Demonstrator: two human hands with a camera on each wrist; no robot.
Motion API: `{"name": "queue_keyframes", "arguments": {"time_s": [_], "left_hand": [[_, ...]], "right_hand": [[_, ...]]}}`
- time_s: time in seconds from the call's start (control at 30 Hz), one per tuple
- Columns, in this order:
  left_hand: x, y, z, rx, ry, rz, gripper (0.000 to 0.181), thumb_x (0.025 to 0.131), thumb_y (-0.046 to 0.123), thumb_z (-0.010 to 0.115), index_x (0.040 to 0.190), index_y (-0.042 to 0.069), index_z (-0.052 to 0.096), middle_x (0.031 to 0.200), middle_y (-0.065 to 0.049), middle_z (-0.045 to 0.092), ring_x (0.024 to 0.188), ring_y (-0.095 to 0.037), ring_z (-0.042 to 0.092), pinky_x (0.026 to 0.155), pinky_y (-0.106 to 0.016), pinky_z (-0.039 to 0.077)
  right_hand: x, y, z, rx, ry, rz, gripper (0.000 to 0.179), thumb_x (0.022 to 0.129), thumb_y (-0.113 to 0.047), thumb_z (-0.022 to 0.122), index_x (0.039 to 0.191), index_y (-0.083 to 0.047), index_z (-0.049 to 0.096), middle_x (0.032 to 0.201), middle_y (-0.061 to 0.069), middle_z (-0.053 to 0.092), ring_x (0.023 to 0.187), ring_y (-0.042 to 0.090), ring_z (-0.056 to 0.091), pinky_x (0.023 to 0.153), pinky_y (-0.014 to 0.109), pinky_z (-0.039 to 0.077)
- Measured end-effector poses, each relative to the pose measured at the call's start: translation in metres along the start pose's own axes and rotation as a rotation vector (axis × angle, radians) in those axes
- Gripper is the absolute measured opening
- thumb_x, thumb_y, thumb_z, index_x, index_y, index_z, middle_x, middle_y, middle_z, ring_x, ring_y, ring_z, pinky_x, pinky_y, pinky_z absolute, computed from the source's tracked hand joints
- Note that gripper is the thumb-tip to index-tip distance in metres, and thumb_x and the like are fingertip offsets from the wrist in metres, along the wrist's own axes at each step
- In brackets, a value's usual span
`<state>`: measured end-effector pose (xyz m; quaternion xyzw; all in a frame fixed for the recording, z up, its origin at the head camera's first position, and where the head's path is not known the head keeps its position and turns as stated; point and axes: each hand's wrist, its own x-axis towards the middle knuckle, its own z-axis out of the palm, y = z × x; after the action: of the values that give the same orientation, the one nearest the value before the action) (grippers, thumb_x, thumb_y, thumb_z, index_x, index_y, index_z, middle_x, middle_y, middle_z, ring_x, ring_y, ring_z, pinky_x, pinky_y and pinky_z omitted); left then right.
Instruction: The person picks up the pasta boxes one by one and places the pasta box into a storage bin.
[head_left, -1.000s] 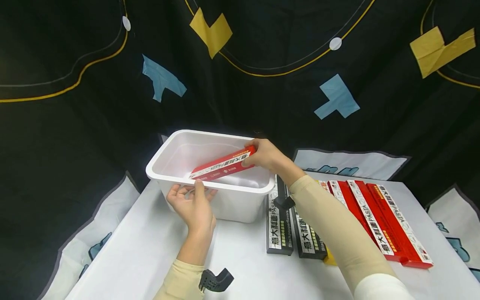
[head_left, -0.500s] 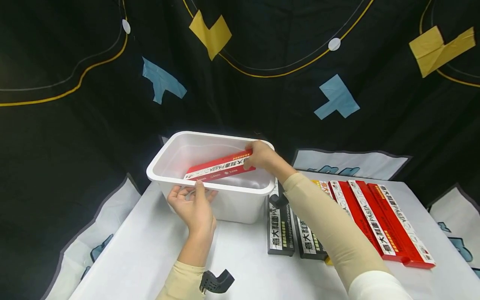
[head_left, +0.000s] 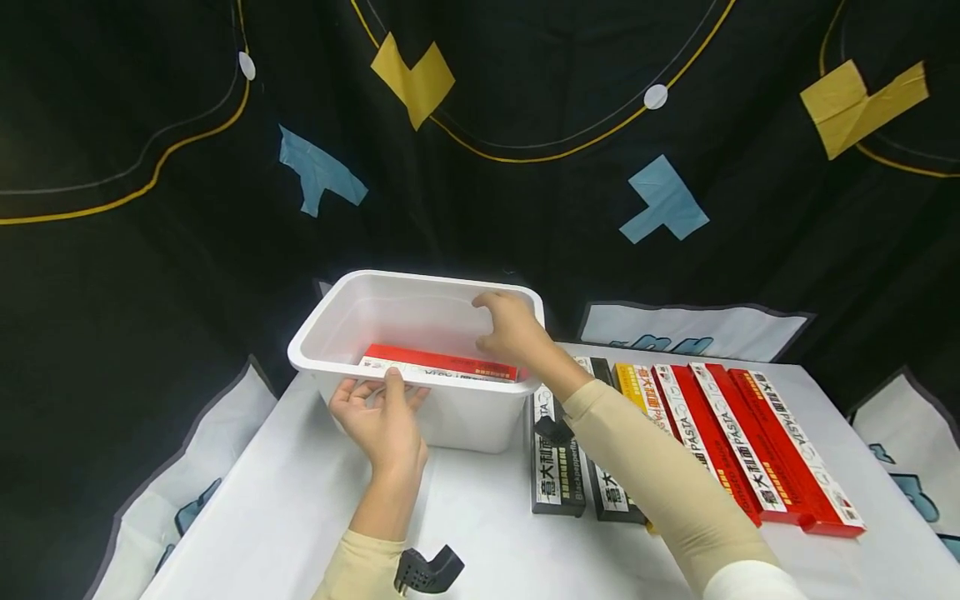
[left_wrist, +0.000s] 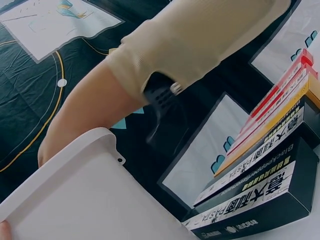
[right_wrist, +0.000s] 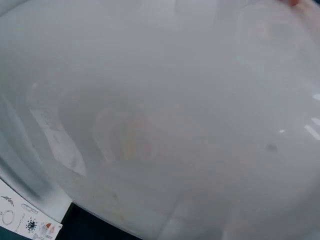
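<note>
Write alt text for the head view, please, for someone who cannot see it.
A person's left hand holds a white bin by its near rim; the right hand, empty, hangs above a red box inside. Black, yellow and red boxes lie at right on a white table.

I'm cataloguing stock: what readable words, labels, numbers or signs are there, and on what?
"意大利面 PASTA": dark box nearest the white bin, middle red box.
"Blackpepperflavor": same dark box, ending blurred.
"意大利面": farther dark box.
Too small, blurred or covered: most other print, including on the red box inside.
</note>
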<state>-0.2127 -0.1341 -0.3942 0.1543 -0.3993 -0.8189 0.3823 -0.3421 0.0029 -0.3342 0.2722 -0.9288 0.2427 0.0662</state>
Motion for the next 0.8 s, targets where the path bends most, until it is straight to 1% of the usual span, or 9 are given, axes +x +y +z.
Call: {"name": "queue_keyframes", "arguments": {"time_s": [0.13,0.27,0.37,0.43,0.5,0.57,0.63,0.7,0.8], "left_hand": [[-0.001,-0.002,-0.001,-0.022,-0.011,0.012,0.050,0.094,0.003,0.062,0.128,0.011,0.025,0.118,-0.017,0.045,0.103,-0.035,0.064,0.072,-0.046,0.060],[0.000,-0.002,0.000,-0.043,-0.014,0.022,0.048,0.094,0.001,0.061,0.127,0.009,0.026,0.118,-0.017,0.045,0.103,-0.036,0.064,0.071,-0.047,0.059],[0.001,-0.002,0.001,-0.043,-0.004,0.018,0.048,0.094,0.001,0.061,0.127,0.009,0.026,0.119,-0.017,0.046,0.103,-0.036,0.064,0.071,-0.047,0.060],[0.001,-0.002,0.001,-0.038,0.002,0.016,0.049,0.094,0.001,0.061,0.127,0.009,0.026,0.119,-0.017,0.046,0.103,-0.035,0.064,0.071,-0.046,0.060],[0.001,-0.003,0.001,-0.036,0.004,0.013,0.049,0.094,0.001,0.061,0.127,0.009,0.026,0.119,-0.017,0.046,0.103,-0.035,0.064,0.071,-0.046,0.060],[0.002,-0.003,0.001,-0.032,0.000,0.009,0.050,0.094,0.002,0.061,0.128,0.010,0.026,0.118,-0.017,0.046,0.103,-0.035,0.064,0.071,-0.046,0.060],[0.002,-0.002,0.001,-0.026,-0.006,0.005,0.050,0.094,0.003,0.061,0.128,0.010,0.025,0.119,-0.017,0.046,0.103,-0.035,0.064,0.072,-0.045,0.060],[0.002,-0.002,0.001,-0.023,-0.013,0.001,0.050,0.094,0.003,0.062,0.128,0.010,0.025,0.119,-0.017,0.046,0.103,-0.034,0.065,0.072,-0.045,0.060],[0.001,-0.001,0.001,-0.015,-0.022,0.004,0.051,0.094,0.004,0.062,0.128,0.010,0.025,0.120,-0.017,0.046,0.105,-0.032,0.065,0.073,-0.044,0.060]], "right_hand": [[-0.020,0.005,-0.007,0.107,0.096,-0.017,0.053,0.080,-0.018,0.073,0.129,-0.010,0.059,0.130,0.007,0.060,0.114,0.024,0.056,0.098,0.040,0.050],[-0.040,0.013,-0.017,0.264,0.177,-0.037,0.051,0.081,-0.014,0.069,0.130,-0.011,0.058,0.130,0.004,0.058,0.114,0.024,0.057,0.092,0.033,0.054],[-0.055,0.021,-0.024,0.347,0.225,-0.044,0.048,0.083,-0.012,0.069,0.130,-0.011,0.057,0.129,0.002,0.058,0.116,0.023,0.057,0.091,0.029,0.054],[-0.065,0.028,-0.028,0.389,0.255,-0.045,0.047,0.083,-0.011,0.069,0.129,-0.010,0.058,0.129,0.003,0.058,0.115,0.024,0.058,0.090,0.029,0.054],[-0.077,0.036,-0.031,0.406,0.285,-0.022,0.046,0.084,-0.011,0.070,0.128,-0.011,0.058,0.128,0.004,0.059,0.114,0.023,0.058,0.090,0.029,0.054],[-0.088,0.043,-0.035,0.421,0.313,-0.010,0.045,0.084,-0.011,0.070,0.128,-0.010,0.058,0.128,0.005,0.059,0.114,0.023,0.057,0.092,0.032,0.054],[-0.099,0.050,-0.039,0.428,0.336,-0.004,0.044,0.085,-0.011,0.069,0.128,-0.010,0.058,0.128,0.005,0.059,0.114,0.020,0.056,0.093,0.034,0.053],[-0.108,0.057,-0.043,0.429,0.349,0.004,0.044,0.086,-0.011,0.069,0.129,-0.010,0.057,0.129,0.003,0.059,0.115,0.019,0.056,0.095,0.038,0.052],[-0.121,0.068,-0.049,0.438,0.354,0.000,0.044,0.087,-0.009,0.069,0.129,-0.010,0.057,0.130,0.004,0.059,0.115,0.020,0.056,0.097,0.042,0.051]]}}
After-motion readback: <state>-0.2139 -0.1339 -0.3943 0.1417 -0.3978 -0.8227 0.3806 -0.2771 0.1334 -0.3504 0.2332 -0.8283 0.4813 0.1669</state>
